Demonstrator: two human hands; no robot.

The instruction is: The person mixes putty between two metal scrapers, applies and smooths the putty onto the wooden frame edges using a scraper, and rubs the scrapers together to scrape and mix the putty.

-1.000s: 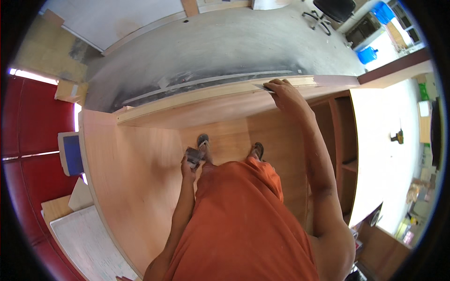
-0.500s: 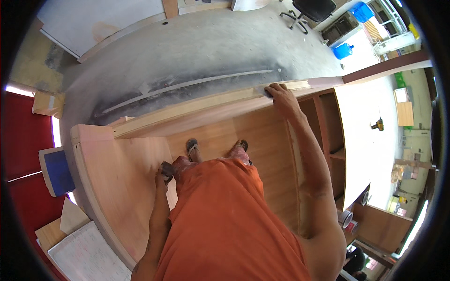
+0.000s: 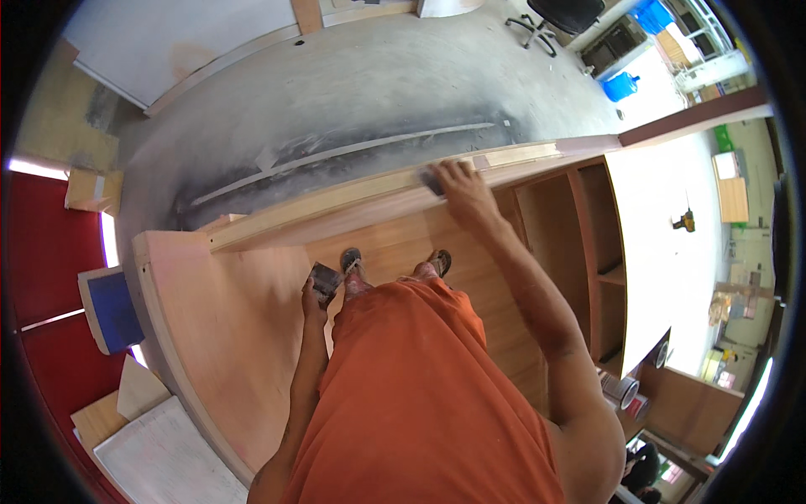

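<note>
My right hand (image 3: 466,195) is closed on a small dark sanding pad (image 3: 431,180), slightly blurred by motion. It is at the top edge of the long wooden panel (image 3: 361,186) in front of me. Lower and to the left, my left hand (image 3: 312,294) grips a dark, flat, squarish piece (image 3: 326,284) that looks like sandpaper. That hand hangs beside my leg, inside the wooden enclosure, near its pale left side panel (image 3: 227,311).
Brown open shelves (image 3: 579,244) and a white worktop with a cordless drill (image 3: 685,220) flank my right side. Paint cans (image 3: 620,388) stand low right. Beyond the panel lies a dusty grey floor (image 3: 369,84) with an office chair (image 3: 558,17). A blue-topped piece (image 3: 114,309) is left.
My right hand has slid left along the panel's top edge with the sanding pad. The left hand has shifted slightly to the right and up, showing more of the dark piece.
</note>
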